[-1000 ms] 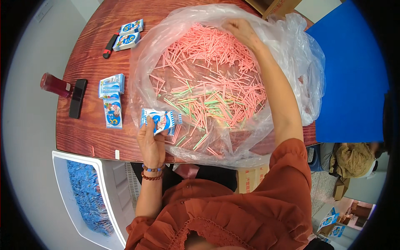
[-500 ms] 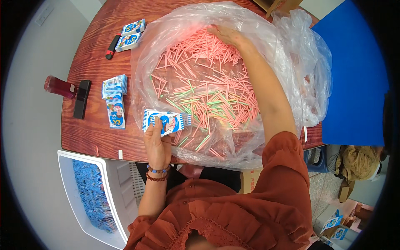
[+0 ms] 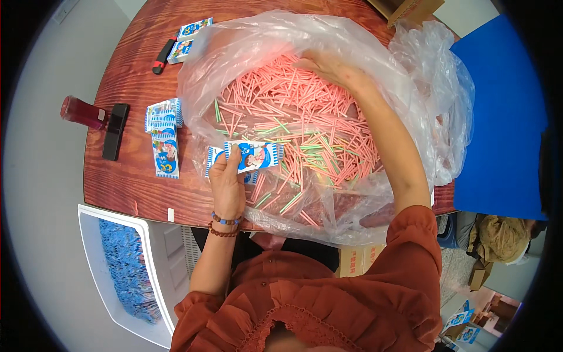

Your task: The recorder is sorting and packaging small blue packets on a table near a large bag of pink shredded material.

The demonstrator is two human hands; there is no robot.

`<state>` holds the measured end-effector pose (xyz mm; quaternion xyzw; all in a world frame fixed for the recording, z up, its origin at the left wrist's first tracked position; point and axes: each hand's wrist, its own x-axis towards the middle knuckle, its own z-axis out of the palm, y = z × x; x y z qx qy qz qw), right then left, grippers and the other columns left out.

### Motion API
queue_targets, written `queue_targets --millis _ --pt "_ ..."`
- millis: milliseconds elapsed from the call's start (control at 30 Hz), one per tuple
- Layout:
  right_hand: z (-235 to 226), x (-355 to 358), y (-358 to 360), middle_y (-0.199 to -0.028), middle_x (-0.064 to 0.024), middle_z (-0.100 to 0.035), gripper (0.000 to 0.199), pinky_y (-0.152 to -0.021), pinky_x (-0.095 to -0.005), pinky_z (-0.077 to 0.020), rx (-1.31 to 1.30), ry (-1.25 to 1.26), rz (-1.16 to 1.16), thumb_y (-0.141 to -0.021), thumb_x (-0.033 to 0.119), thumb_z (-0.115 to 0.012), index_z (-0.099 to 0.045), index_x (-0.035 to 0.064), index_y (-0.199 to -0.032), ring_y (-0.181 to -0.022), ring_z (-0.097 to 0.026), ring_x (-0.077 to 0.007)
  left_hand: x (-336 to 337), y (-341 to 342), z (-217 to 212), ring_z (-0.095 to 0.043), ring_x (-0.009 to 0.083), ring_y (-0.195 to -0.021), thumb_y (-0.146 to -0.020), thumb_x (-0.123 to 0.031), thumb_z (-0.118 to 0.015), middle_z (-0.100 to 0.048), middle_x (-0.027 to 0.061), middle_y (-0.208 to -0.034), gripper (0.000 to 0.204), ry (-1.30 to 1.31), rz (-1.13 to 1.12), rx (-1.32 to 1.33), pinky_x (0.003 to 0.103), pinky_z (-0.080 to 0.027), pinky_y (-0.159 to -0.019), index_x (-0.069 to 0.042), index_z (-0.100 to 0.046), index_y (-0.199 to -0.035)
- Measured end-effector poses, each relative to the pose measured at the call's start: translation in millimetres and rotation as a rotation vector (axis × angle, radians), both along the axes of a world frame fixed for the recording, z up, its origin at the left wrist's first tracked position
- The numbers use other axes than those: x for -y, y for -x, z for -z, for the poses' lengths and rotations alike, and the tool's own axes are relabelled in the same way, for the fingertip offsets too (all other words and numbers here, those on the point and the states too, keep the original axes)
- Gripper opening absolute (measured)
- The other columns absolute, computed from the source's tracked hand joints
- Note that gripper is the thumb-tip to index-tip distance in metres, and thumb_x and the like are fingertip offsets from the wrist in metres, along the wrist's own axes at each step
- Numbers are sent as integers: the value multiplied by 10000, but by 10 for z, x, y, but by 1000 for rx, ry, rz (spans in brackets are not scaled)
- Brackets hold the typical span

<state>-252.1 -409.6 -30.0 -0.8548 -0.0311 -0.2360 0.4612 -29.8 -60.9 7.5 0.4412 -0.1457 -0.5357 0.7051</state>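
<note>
My left hand (image 3: 227,185) is closed on a few flat blue-and-white packets (image 3: 253,155), its thumb pressed on top, just over the near left part of a large clear plastic bag (image 3: 229,44). Inside the opened bag lie many short thin pink sticks (image 3: 275,82), with some green ones (image 3: 293,201) toward the near side. Reaching in at the far side, my right hand (image 3: 331,68) rests against the heap of pink sticks with its fingers stretched out; the fingertips are partly hidden.
Left of the bag lie more packets (image 3: 166,154), a black phone (image 3: 116,132), a bottle of dark red liquid (image 3: 83,112) and a black-and-red cutter (image 3: 163,57). A white bin (image 3: 153,281) of blue packets stands below left. A cardboard box (image 3: 413,10) sits far right.
My left hand has risen a little to the right with the packets, which now fan apart more. My right hand has shifted slightly right and nearer, still at the pink sticks.
</note>
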Motion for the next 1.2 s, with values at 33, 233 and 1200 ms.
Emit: queue_targets --millis 33,233,1200 --pt "-89 -121 -299 -1366 -163 -503 669 -1072 -356 -354 18 -12 -34 -940 559 -426 -468 29 -1345 -1205 -515 -317 -15 -74 -29 -590 53 -709 -959 -194 -583 -661 -5 -830 154 -31 -40 52 219 -480 -600 -67 -659 -916" --pt "-884 -352 -1233 -1545 -31 -271 729 -1166 -364 -195 -801 291 719 -914 643 -374 -299 187 -1476 -1425 -214 -219 33 -156 -116 -423 -2 -545 -957 -221 -591 -614 -57 -706 176 -40 -17 204 172 -302 -466 -84 -677 -888" --pt "-479 -845 -862 -1381 -57 -510 633 -1117 -383 -278 -663 123 1112 -942 584 -376 -400 171 -1422 -1310 -418 -246 153 -116 -3 -455 0 -522 -948 -222 -604 -627 -55 -704 174 -61 -29 131 176 -314 -444 -88 -686 -872"
